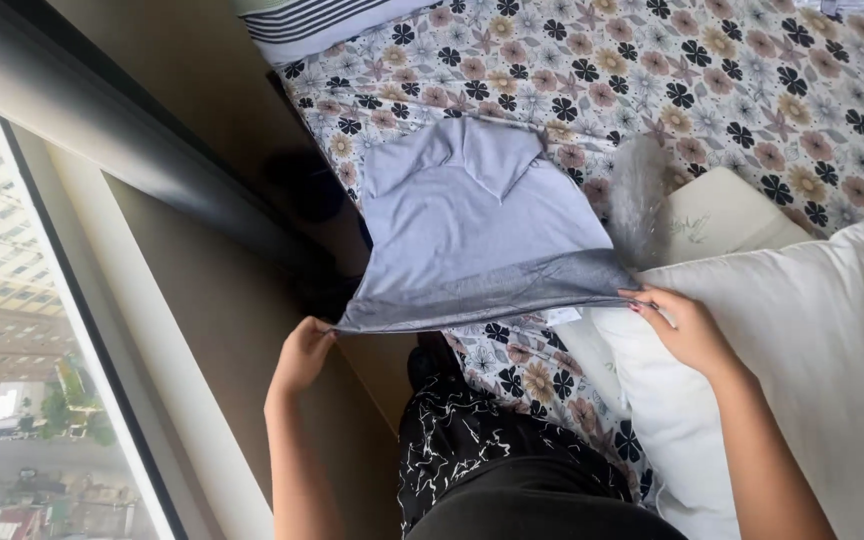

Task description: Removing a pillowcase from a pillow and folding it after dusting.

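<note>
Floral bedsheet fills upper right, window at left — grey cloth at centre, soft, light, best held by corners. Left hand and right hand each pinch its near edge; white pillow beside.

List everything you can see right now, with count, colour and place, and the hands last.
Cloth: one, pale grey, spread over the bed, near edge stretched between both hands.
Bedsheet: one, white with black, pink and tan flowers, covering the bed.
Pillow: one, white, on the bed at right, under the right hand.
Cushion: one, cream, behind the pillow.
Striped fabric: one, black and white, top edge.
Window: one, at left, buildings outside.
Left hand: holds the cloth's left corner.
Right hand: holds the cloth's right corner.
</note>
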